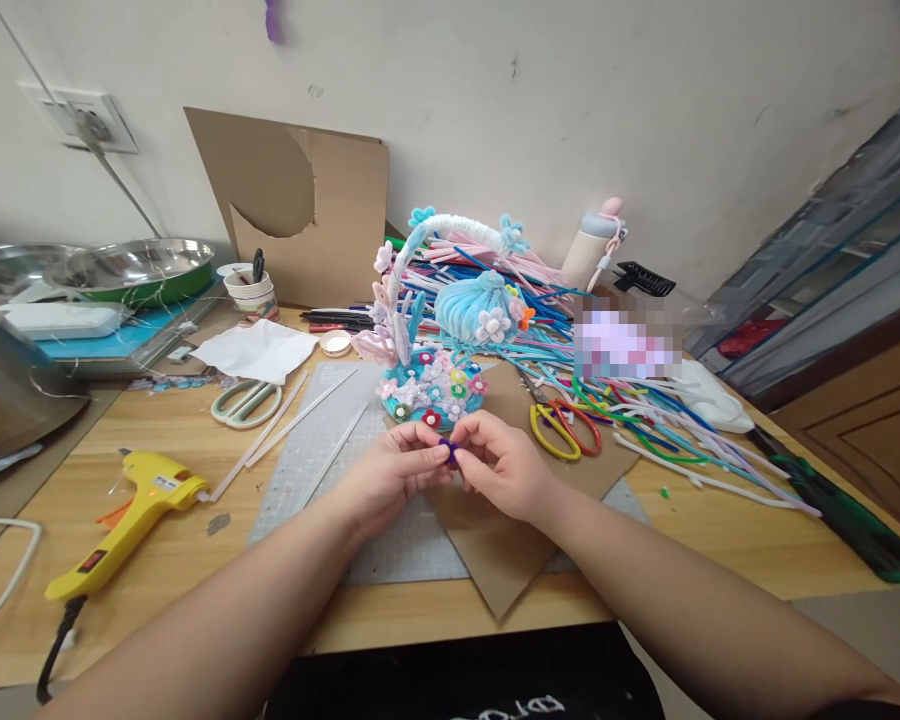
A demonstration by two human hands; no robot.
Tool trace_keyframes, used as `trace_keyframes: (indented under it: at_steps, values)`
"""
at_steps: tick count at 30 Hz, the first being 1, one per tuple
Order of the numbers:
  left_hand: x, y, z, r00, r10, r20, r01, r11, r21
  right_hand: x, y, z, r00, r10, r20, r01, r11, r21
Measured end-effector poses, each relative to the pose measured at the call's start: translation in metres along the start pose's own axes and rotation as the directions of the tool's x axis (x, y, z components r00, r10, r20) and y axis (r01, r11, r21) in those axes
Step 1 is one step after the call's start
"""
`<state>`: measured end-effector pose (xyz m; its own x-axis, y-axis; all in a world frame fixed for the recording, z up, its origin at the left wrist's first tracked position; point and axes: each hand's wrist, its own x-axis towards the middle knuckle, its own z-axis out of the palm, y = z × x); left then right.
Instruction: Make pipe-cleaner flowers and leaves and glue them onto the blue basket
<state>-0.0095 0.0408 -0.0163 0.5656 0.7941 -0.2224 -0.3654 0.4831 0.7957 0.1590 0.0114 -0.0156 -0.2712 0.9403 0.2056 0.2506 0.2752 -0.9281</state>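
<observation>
Between the fingertips of both hands is a small dark purple flower-like piece [448,452], partly covered by the thumbs. My left hand [405,462] pinches it from the left, and my right hand [501,462] grips its other side. Just behind them stands a fuzzy pipe-cleaner basket [390,400] with small flowers in many colours. Its arched handle [461,225] is wrapped in white and light blue. A pleated light blue pouch shape [471,308] with flowers sits at its right side. Below my hands lies a piece of brown cardboard [495,560] on a grey cutting mat [390,550].
A yellow glue gun [131,515] lies at left, near pale-handled scissors [247,404] and thin white glue sticks [300,418]. Yellow-and-orange-handled scissors [555,432] rest at right. Many loose pipe cleaners [555,340] pile up behind. A bottle [592,250] stands by the wall.
</observation>
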Motion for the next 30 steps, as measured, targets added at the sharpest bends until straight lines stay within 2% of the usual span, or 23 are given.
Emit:
trace_keyframes:
  at_steps: [2, 6, 12, 16, 19, 26, 30]
  values:
    - [0.001, -0.0006, -0.0006, 0.998, 0.053, -0.044, -0.054, 0.998, -0.017, 0.001, -0.0007, -0.0003, 1.0, 0.015, 0.014, -0.016, 0.999, 0.037]
    - [-0.0001, 0.0007, 0.0025, 0.998, 0.058, -0.023, -0.058, 0.998, 0.005, 0.0022, 0.0007, 0.0003, 0.999, 0.051, 0.016, -0.051, 0.999, -0.001]
    - [-0.0006, 0.0023, 0.0057, 0.993, 0.105, -0.051, -0.095, 0.979, 0.18, 0.0021, -0.0005, -0.0003, 0.998, 0.063, -0.001, -0.062, 0.996, -0.066]
    - [0.0007, 0.0016, 0.0046, 0.989, 0.146, 0.001, -0.142, 0.962, 0.234, 0.0014, -0.0029, -0.0007, 0.999, 0.045, 0.017, -0.044, 0.996, -0.081]
    - [0.0009, 0.0003, 0.0047, 0.989, 0.146, 0.033, -0.15, 0.963, 0.225, 0.0019, -0.0028, -0.0007, 0.999, 0.045, 0.013, -0.044, 0.995, -0.091]
    - [0.0008, 0.0, 0.0046, 0.992, 0.126, 0.025, -0.128, 0.96, 0.249, 0.0005, -0.0012, -0.0002, 1.0, 0.009, -0.008, -0.01, 0.986, -0.169]
    - [-0.0003, -0.0018, 0.0073, 0.999, 0.038, 0.0, -0.038, 0.996, 0.084, -0.0021, -0.0033, 0.0037, 0.996, -0.01, -0.087, -0.001, 0.992, -0.129]
